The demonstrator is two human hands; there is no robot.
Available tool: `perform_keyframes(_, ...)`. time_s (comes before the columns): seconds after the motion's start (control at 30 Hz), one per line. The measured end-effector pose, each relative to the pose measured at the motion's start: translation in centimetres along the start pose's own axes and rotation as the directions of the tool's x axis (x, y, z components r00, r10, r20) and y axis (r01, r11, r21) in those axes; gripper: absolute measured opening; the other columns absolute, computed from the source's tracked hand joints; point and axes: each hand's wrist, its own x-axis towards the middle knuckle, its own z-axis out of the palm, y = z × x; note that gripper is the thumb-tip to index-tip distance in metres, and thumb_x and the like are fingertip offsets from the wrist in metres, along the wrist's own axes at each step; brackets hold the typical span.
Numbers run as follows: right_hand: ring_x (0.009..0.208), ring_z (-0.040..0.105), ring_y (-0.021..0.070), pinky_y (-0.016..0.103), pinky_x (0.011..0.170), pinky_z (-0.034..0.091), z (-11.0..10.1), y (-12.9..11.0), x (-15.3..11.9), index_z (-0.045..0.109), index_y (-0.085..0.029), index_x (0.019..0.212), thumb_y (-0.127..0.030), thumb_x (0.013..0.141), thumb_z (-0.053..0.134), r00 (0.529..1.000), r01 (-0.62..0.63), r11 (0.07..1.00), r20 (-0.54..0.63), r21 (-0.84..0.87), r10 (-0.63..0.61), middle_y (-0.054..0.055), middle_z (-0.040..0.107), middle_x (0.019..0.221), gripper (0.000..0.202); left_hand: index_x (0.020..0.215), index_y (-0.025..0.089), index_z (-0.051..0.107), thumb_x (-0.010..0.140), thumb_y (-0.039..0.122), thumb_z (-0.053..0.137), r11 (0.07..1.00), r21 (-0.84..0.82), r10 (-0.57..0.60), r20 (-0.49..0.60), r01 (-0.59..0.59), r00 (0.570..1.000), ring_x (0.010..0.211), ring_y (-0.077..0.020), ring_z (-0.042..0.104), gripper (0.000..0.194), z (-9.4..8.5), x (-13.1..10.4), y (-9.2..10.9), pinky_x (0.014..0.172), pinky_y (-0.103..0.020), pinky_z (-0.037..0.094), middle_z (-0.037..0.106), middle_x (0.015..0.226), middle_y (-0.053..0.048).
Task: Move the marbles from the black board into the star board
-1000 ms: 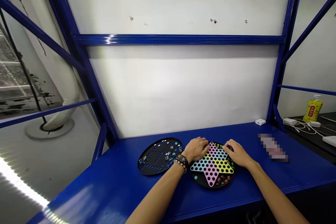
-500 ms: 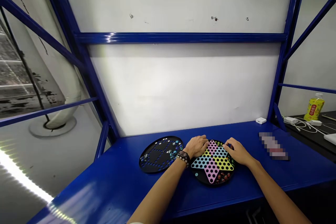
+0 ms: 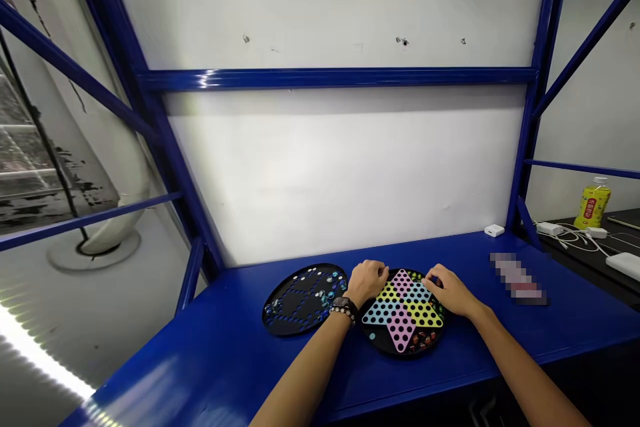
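Left hand: we see the left hand (image 3: 369, 280) at the upper left edge of the star board, its fingers curled in a narrow, loose bend; we cannot tell whether anything sits inside them.
Left wrist: a dark watch (image 3: 343, 304) and, just beside it, a beaded bracelet (image 3: 354, 321).
Right hand: we find the right hand (image 3: 447, 290) at the board's upper right edge, thumb and forefinger drawn close together in a narrow bend; we cannot tell whether they pinch anything.
Star board: between the two hands lies a round black board (image 3: 376, 347) bearing a six-pointed star (image 3: 401, 328) in pink, pale blue and yellow, dotted with dark holes.
Marbles on it: red marbles (image 3: 423, 341) sit on the near side, below the right hand; green marbles (image 3: 416, 276) lie along the far edge, just left of the right hand's fingertips.
Second board: just left of the left hand, a black board with holes (image 3: 295, 295) carries blue and clear marbles (image 3: 328, 296), mostly clustered on the side near that hand.
Desk: both boards rest on a glossy blue desk (image 3: 215, 347).
Beyond the right hand: a pixelated item (image 3: 519, 279) to its right, and farther back a small white block (image 3: 495, 231).
Far right: well apart from the hand, a yellow bottle (image 3: 593, 205) beside white cables (image 3: 567, 235).
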Motion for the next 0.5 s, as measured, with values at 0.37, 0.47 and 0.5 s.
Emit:
perform_keyframes(0.37,0.077,0.059,0.0180,0.033,0.074,0.049,-0.1,-0.4,-0.2,0.060,-0.025,0.081,-0.050,0.096,0.049,1.000,0.004,1.000,-0.012,-0.024,-0.004,0.002,0.062,0.094,0.031,0.079,0.022,0.074,0.101,0.044,0.037,0.982,0.105,0.150,0.086,-0.158,0.985,0.080,-0.0244,0.071,0.049,-1.2,0.8,-0.6,0.071,-0.032,0.048,0.076,0.085,-0.010)
perform_keyframes(0.47,0.077,0.060,0.0175,0.032,0.073,0.049,-0.1,-0.4,-0.2,0.060,-0.025,0.080,-0.049,0.095,0.050,1.000,0.005,1.000,-0.012,-0.024,-0.005,0.002,0.062,0.093,0.030,0.079,0.020,0.074,0.103,0.048,0.032,0.973,0.127,0.184,0.092,-0.195,0.979,0.079,-0.0249,0.072,0.056,-1.1,0.8,-0.6,0.071,-0.033,0.048,0.076,0.085,-0.011)
perform_keyframes(0.5,0.078,0.060,0.0176,0.032,0.074,0.049,-0.1,-0.5,-0.2,0.060,-0.024,0.080,-0.049,0.095,0.050,1.000,0.005,1.000,-0.012,-0.023,-0.006,0.002,0.062,0.093,0.030,0.079,0.020,0.074,0.103,0.048,0.030,0.970,0.134,0.193,0.090,-0.203,0.977,0.079,-0.0252,0.072,0.058,-1.0,0.8,-0.5,0.071,-0.033,0.049,0.076,0.086,-0.012)
